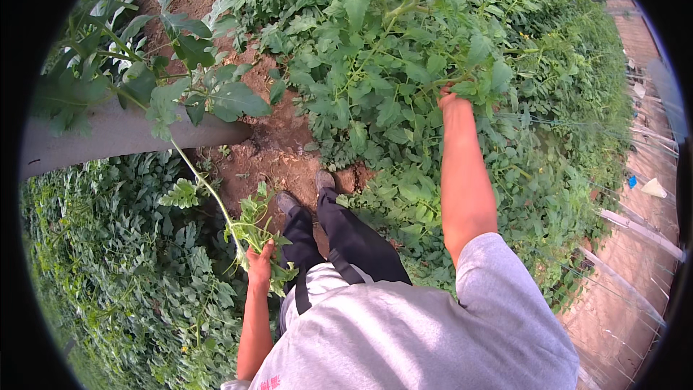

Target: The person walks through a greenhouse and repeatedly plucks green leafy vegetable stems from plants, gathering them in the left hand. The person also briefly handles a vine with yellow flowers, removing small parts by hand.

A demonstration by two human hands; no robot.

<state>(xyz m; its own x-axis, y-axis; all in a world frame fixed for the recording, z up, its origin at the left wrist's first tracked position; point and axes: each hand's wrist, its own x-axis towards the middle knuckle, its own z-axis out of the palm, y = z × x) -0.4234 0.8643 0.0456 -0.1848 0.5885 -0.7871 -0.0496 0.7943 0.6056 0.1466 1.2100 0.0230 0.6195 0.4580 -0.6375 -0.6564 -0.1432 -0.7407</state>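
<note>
My left hand (260, 260) is closed around a bunch of leafy green shoots (253, 227) low on the left, beside my leg. A long pale stem (206, 182) runs from that hand up and left to large lobed leaves. My right arm reaches forward into the tomato plants (375, 65). There my right hand (453, 98) is curled at a green stem (440, 84), its fingers partly hidden by leaves.
Reddish soil (278, 126) forms a narrow path under my shoes (307, 191). A thick grey pipe-like bar (130, 133) crosses at the left. Dense plants (108, 245) fill the left side. At the right, thin strings (556, 121) and pale poles (642, 233) stand beyond the foliage.
</note>
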